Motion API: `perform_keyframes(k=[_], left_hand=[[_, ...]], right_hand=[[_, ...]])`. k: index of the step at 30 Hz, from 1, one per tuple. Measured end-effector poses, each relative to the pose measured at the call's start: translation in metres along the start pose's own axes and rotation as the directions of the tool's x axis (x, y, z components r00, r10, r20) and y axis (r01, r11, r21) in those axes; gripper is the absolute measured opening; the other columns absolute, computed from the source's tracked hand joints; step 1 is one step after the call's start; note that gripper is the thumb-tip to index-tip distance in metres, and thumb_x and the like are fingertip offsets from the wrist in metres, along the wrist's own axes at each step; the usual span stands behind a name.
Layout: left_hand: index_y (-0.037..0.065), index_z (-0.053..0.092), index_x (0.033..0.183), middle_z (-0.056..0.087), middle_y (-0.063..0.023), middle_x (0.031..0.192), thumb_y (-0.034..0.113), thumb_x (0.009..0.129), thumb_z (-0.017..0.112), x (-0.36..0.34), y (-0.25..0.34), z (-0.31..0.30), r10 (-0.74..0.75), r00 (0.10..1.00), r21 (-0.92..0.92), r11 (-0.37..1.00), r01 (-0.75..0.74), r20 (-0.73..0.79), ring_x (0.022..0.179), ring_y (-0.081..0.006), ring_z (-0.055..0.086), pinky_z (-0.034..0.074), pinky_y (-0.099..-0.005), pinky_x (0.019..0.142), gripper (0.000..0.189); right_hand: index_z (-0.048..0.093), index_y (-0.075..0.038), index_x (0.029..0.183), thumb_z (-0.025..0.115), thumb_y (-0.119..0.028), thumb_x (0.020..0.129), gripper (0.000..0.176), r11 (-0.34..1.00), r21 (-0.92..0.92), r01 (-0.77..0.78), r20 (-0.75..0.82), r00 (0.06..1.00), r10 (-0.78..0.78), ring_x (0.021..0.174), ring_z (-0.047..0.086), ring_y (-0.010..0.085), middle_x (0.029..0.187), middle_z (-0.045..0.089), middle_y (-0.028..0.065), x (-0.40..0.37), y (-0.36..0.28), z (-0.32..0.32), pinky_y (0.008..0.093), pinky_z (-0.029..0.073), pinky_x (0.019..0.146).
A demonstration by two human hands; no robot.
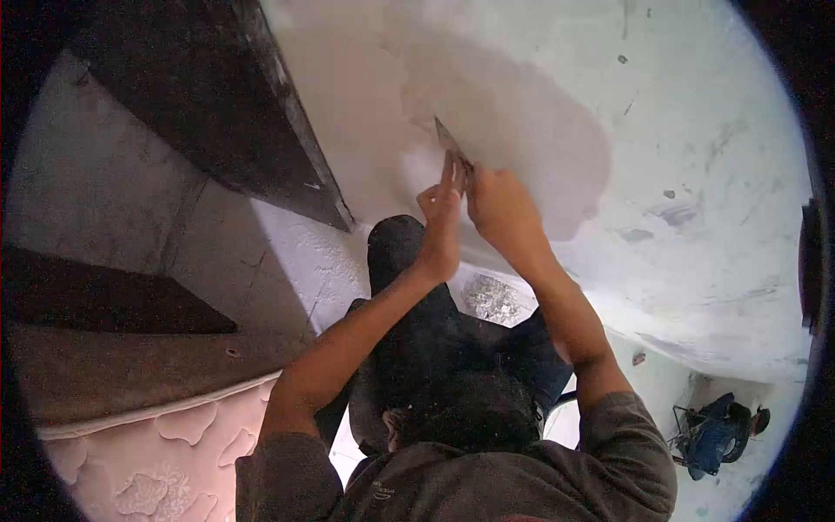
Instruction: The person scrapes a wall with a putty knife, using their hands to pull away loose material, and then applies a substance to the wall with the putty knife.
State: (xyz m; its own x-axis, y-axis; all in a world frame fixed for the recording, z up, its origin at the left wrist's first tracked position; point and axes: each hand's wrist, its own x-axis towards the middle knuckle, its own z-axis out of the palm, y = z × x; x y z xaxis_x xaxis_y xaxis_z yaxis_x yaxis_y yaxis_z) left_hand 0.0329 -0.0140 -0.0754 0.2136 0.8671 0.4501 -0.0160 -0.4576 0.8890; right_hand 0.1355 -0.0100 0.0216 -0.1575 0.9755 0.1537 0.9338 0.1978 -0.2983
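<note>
A flat scraper blade (448,137) meets the wall in front of me, over a damp, pinkish-beige patch (544,139). My right hand (502,204) is closed round the scraper's lower end, with the handle mostly hidden by the fingers. Just left of it, my left hand (444,213) is raised with its fingers together, pointing up along the tool near the base of the blade. Whether those fingers press on the blade or grip its edge cannot be made out.
A dark door or panel (217,104) stands at the upper left beside the wall. A pink quilted mattress (165,461) lies lower left. Whitish debris (494,298) is on the floor beyond my knees. Dark blue clothing (715,435) sits at the lower right.
</note>
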Motion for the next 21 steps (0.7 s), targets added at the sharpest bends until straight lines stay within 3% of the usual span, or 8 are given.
perform_keyframes(k=[5,7,11,13,17,19,20,21], left_hand=[[0.001,0.015,0.15,0.005,-0.0172,0.158,0.03,0.104,0.015,-0.003,-0.005,0.0,-0.137,0.991,0.087,0.987,0.137,-0.003,0.115,-0.0253,0.03,0.02,-0.0335,0.105,0.055],[0.0,0.015,0.15,0.004,-0.0174,0.158,0.029,0.104,0.016,-0.008,-0.009,0.012,-0.176,0.976,-0.02,0.984,0.175,-0.125,0.115,-0.0251,0.03,0.02,-0.0335,0.105,0.054],[0.0,0.015,0.15,0.013,-0.0177,0.157,0.031,0.104,0.017,-0.009,-0.014,0.013,-0.128,0.984,-0.045,0.991,0.123,-0.126,0.114,-0.0238,0.029,0.02,-0.0332,0.105,0.055],[0.001,0.017,0.15,0.017,-0.014,0.156,0.034,0.104,0.017,-0.003,-0.01,0.001,0.033,0.996,0.157,0.987,-0.019,-0.085,0.114,-0.0231,0.028,0.018,-0.0324,0.106,0.057],[0.0,0.02,0.149,0.015,-0.011,0.158,0.035,0.104,0.016,0.002,0.004,-0.001,-0.047,0.998,0.056,0.997,0.049,-0.037,0.115,-0.0239,0.029,0.017,-0.0328,0.107,0.057],[0.0,0.022,0.149,0.008,-0.0094,0.159,0.035,0.104,0.015,0.005,0.002,0.006,-0.133,0.989,-0.136,0.983,0.123,-0.066,0.117,-0.0251,0.03,0.017,-0.0341,0.107,0.057],[0.0,0.022,0.149,0.008,-0.0094,0.159,0.035,0.104,0.015,0.002,0.002,0.007,-0.135,0.989,-0.141,0.982,0.126,-0.059,0.117,-0.0251,0.03,0.017,-0.0341,0.107,0.057],[0.001,0.022,0.149,0.009,-0.0102,0.159,0.035,0.103,0.015,0.003,0.007,0.005,-0.085,0.995,-0.011,0.996,0.085,-0.06,0.116,-0.0253,0.031,0.017,-0.0343,0.107,0.057]], right_hand=[[0.059,0.0,0.093,0.055,-0.015,0.086,0.017,0.999,-0.006,0.048,-0.053,0.997,-0.048,0.07,0.059,0.0487,0.077,0.062,0.0273,0.003,0.016,0.02,0.0553,0.049,0.064],[0.058,0.001,0.094,0.055,-0.014,0.086,0.017,0.994,0.06,0.094,-0.117,0.989,-0.087,0.07,0.059,0.0485,0.076,0.061,0.0283,-0.004,0.013,0.01,0.0552,0.049,0.063],[0.058,0.001,0.085,0.053,-0.012,0.086,0.014,0.998,0.054,0.017,-0.049,0.999,-0.014,0.07,0.062,0.0451,0.076,0.062,0.0268,0.002,0.012,0.015,0.0536,0.05,0.062],[0.059,0.001,0.084,0.053,-0.013,0.086,0.015,0.995,0.038,0.097,-0.094,0.991,-0.093,0.069,0.062,0.0457,0.074,0.062,0.0266,0.006,0.014,0.024,0.0539,0.05,0.062],[0.058,0.002,0.085,0.053,-0.013,0.087,0.015,0.998,0.05,0.043,-0.066,0.997,-0.04,0.069,0.062,0.0456,0.073,0.062,0.0267,0.0,0.012,0.016,0.0536,0.05,0.062],[0.058,0.002,0.086,0.053,-0.014,0.088,0.016,0.994,0.09,0.055,-0.123,0.991,-0.044,0.069,0.062,0.0456,0.073,0.061,0.0269,0.002,0.02,0.024,0.0531,0.051,0.062],[0.058,0.002,0.086,0.053,-0.014,0.088,0.016,0.995,0.087,0.047,-0.122,0.992,-0.036,0.069,0.062,0.0456,0.073,0.061,0.0269,-0.001,0.022,0.024,0.0531,0.051,0.062],[0.058,0.002,0.086,0.053,-0.014,0.088,0.017,0.994,0.087,0.064,-0.119,0.991,-0.054,0.069,0.061,0.0455,0.073,0.061,0.0271,-0.002,0.023,0.023,0.0533,0.05,0.062]])
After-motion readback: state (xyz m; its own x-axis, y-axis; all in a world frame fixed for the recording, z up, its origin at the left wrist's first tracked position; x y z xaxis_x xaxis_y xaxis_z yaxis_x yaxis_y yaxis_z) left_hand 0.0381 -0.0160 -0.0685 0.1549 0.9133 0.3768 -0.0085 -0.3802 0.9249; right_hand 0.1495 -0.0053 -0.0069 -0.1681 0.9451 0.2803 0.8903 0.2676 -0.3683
